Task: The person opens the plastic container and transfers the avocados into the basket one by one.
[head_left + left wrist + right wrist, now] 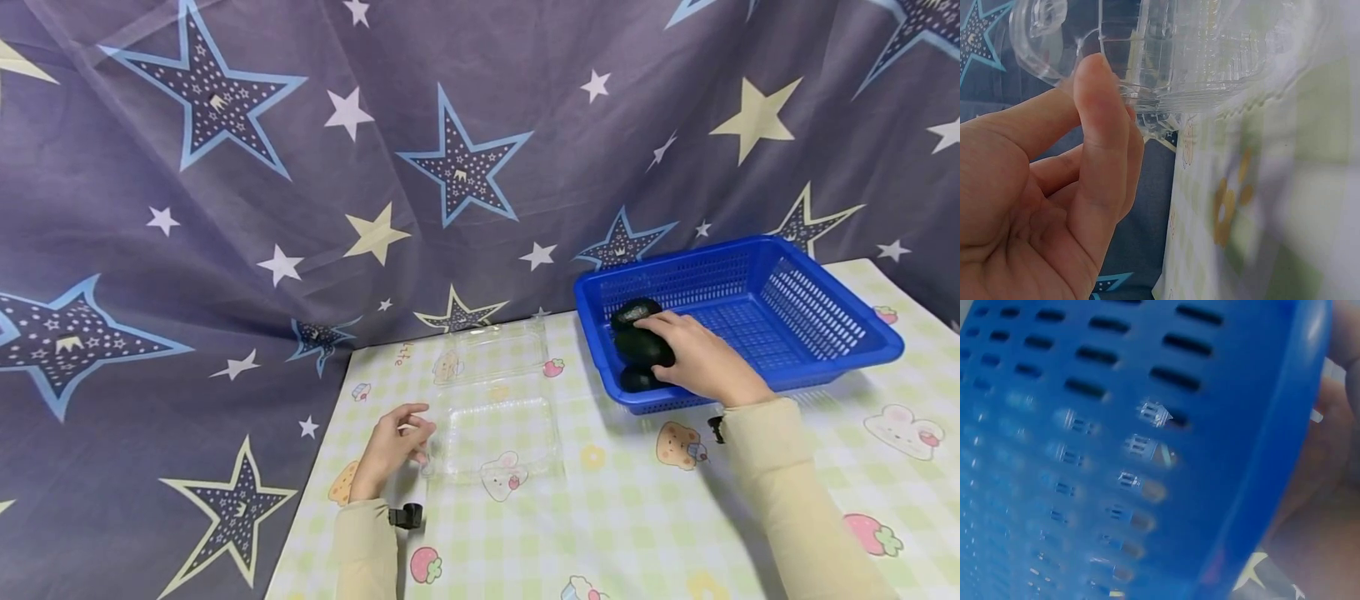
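Note:
In the head view, my right hand [697,358] reaches over the front rim of a blue plastic basket [847,362]. Its fingers and thumb grip the middle one of three dark green avocados [641,344] along the basket's left side. The right wrist view shows mainly the basket's slotted wall [1229,425], with part of the hand behind the rim; the avocados are hidden there. At the left edge of a clear plastic clamshell box [502,437], my left hand [393,442] pinches the thin rim. The box lies opened out, its other half [491,354] farther back.
A green-and-white checked cloth [600,517] with cartoon prints covers the table. Behind the table hangs a dark curtain [495,50] with stars, close to the far edge of the box and basket. Both wrists carry small black camera mounts [406,517].

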`<state>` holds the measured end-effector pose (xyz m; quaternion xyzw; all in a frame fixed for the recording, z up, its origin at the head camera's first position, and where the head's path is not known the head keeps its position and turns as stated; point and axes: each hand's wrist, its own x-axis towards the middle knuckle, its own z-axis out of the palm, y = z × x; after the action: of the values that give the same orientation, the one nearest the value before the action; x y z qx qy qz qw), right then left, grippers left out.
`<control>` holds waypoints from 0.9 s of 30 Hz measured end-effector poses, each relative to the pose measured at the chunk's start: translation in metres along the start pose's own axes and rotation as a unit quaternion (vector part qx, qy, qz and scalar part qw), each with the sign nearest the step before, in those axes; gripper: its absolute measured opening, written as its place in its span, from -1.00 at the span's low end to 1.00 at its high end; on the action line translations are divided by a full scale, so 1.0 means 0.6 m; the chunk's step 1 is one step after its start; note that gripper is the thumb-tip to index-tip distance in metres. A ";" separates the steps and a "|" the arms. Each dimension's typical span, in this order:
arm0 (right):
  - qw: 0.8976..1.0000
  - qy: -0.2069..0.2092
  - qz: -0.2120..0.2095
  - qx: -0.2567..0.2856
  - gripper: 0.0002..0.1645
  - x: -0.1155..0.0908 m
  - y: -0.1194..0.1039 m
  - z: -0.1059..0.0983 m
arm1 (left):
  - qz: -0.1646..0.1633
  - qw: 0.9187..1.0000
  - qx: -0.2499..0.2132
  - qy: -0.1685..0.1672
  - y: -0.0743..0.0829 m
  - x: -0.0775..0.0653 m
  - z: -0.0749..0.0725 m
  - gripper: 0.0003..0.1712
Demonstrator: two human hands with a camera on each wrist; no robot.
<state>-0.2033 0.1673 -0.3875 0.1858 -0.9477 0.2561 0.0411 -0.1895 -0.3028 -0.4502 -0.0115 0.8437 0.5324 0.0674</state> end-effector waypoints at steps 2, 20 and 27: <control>1.000 -0.001 0.001 -0.004 -0.21 -0.002 0.005 -0.003 | 0.001 1.000 0.002 0.001 0.000 0.001 0.000 -0.42; 1.000 -0.008 0.005 -0.017 -0.26 -0.004 0.051 -0.002 | -0.002 1.000 0.004 -0.005 0.042 -0.022 0.004 -0.50; 1.000 -0.027 0.011 -0.006 -0.26 -0.001 0.061 -0.006 | -0.007 1.000 0.001 -0.001 0.049 -0.025 0.005 -0.50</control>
<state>-0.2165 0.1983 -0.4018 0.1820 -0.9521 0.2454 0.0136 -0.1771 -0.2884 -0.4233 -0.0166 0.8440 0.5312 0.0722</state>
